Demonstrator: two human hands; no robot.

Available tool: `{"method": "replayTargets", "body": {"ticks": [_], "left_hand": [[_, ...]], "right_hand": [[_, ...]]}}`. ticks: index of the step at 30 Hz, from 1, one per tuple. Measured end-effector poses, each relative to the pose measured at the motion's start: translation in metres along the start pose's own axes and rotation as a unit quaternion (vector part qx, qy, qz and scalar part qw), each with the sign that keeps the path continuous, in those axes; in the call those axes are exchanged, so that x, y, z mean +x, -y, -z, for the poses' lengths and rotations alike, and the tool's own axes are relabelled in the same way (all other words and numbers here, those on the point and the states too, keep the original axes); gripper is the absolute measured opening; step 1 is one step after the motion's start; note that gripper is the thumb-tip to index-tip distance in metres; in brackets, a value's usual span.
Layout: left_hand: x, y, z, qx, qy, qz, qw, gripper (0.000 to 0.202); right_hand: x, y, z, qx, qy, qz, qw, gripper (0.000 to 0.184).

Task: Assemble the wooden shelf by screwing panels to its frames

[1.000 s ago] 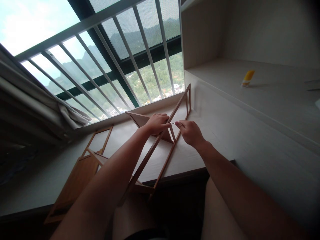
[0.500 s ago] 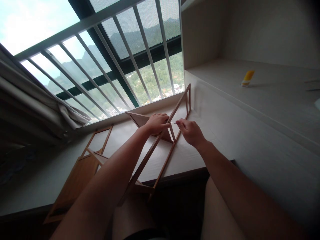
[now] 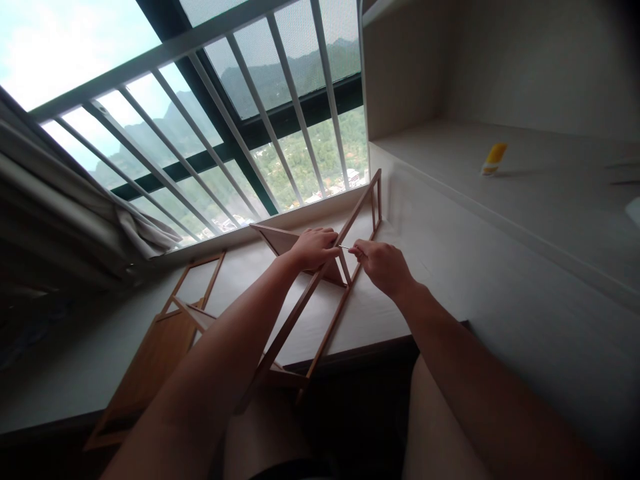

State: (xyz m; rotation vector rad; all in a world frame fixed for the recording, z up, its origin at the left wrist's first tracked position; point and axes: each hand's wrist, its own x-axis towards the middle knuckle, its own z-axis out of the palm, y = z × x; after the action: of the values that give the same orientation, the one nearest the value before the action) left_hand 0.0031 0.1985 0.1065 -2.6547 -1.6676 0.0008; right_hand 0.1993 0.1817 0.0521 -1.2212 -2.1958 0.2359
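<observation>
A slim wooden frame (image 3: 295,317) with crosswise shelf panels leans over the pale ledge, its near end beside my legs. My left hand (image 3: 316,247) is closed around its upper rail, close to where a panel (image 3: 280,240) joins it. My right hand (image 3: 383,263) forms a fist just right of that rail. From the fist a thin metal shaft, apparently a screwdriver (image 3: 344,247), points left to the rail beside my left fingertips. The tool's handle is hidden in my palm, and I cannot make out the contact point.
A second wooden piece (image 3: 150,360) with a broad brown panel lies on the ledge (image 3: 65,373) to the left. White railings (image 3: 295,100) and a window stand behind. At the right, a yellow-and-white tube (image 3: 495,159) is on a raised shelf (image 3: 425,140). A grey curtain (image 3: 65,180) hangs left.
My right wrist has turned slightly, with the knuckles rolled more on top and the metal shaft tilted a little. The left hand and the wooden frame stay in place.
</observation>
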Motion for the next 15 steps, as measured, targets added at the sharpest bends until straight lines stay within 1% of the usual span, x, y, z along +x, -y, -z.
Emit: {"method": "replayTargets", "body": {"ticks": [3,6,8,10,12,13,15], "left_hand": [[0.001,0.001,-0.001,-0.001,0.002,-0.003,1.0,0.031],[0.002,0.002,-0.001,0.003,0.006,-0.006,1.0,0.032],[0.002,0.002,0.001,0.005,0.009,-0.004,1.0,0.03],[0.001,0.0,0.004,0.002,0.012,-0.007,1.0,0.028],[0.001,-0.001,0.008,-0.005,0.02,-0.009,1.0,0.028],[0.0,-0.002,0.01,-0.009,0.026,-0.01,1.0,0.027],[-0.001,-0.002,0.013,-0.017,0.038,-0.01,0.999,0.026]], "right_hand": [[-0.002,0.001,0.001,0.004,-0.011,0.0,1.0,0.035],[-0.003,0.0,0.004,0.039,-0.025,0.006,0.999,0.034],[-0.003,-0.002,0.005,0.086,-0.036,0.002,0.996,0.033],[-0.003,-0.007,0.005,0.159,-0.056,-0.018,0.986,0.032],[-0.003,-0.012,0.003,0.255,-0.081,-0.051,0.962,0.034],[-0.002,-0.014,0.002,0.309,-0.091,-0.071,0.944,0.037],[-0.002,-0.019,-0.001,0.419,-0.103,-0.116,0.894,0.044]]}}
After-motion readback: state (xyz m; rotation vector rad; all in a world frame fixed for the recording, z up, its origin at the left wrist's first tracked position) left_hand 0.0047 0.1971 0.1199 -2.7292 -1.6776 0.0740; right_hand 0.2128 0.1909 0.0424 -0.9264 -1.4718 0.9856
